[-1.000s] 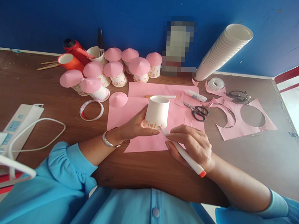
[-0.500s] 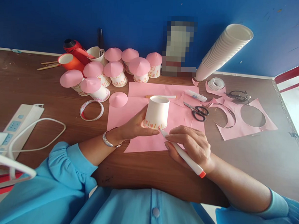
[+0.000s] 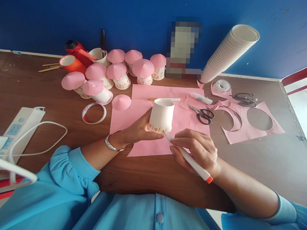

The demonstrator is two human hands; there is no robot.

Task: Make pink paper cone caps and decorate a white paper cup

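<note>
A white paper cup [image 3: 162, 113] is gripped in my left hand [image 3: 140, 129], above the pink paper [image 3: 152, 145]. Small orange and red marks, hearts and short strokes, run along the cup's near rim. My right hand [image 3: 197, 148] is closed around a white marker [image 3: 193, 163] with an orange-red end. The marker's tip touches the cup close to that rim, on the right side of the marks. Behind the cup lies another marker [image 3: 178, 99]. A pink paper cone [image 3: 121, 102] rests on the left edge of the pink sheet.
Several decorated cups with pink cone tops [image 3: 143, 69] stand at the back left. Scissors [image 3: 205, 115], a glue stick [image 3: 201, 98], a tape roll [image 3: 94, 113] and paper offcuts [image 3: 259, 118] lie around. A tall cup stack [image 3: 229, 54] leans against the wall; a power strip [image 3: 19, 127] sits left.
Both hands stay almost where they were. The marker's tip remains at the cup's rim, and its rear end has shifted very slightly right.
</note>
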